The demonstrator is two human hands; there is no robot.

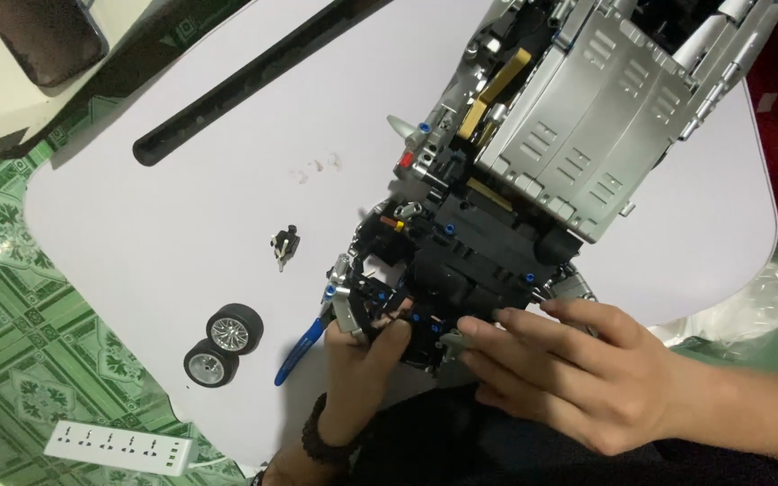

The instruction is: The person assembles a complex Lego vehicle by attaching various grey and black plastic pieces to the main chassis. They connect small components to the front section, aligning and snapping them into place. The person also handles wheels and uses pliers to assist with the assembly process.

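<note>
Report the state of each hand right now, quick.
Left hand: closed, fingers gripping the near left corner of the black and grey brick-built car model.
Right hand: fingers pressed on the model's near edge, pinching a small grey piece.

single head-worn view, looking steeply down from above, close over a white table (pixel 182 207), both hands at the bottom edge, green patterned floor (pixel 11 306) at left

Black-and-silver model car (pixel 497 180), white table (pixel 182 207)
</note>
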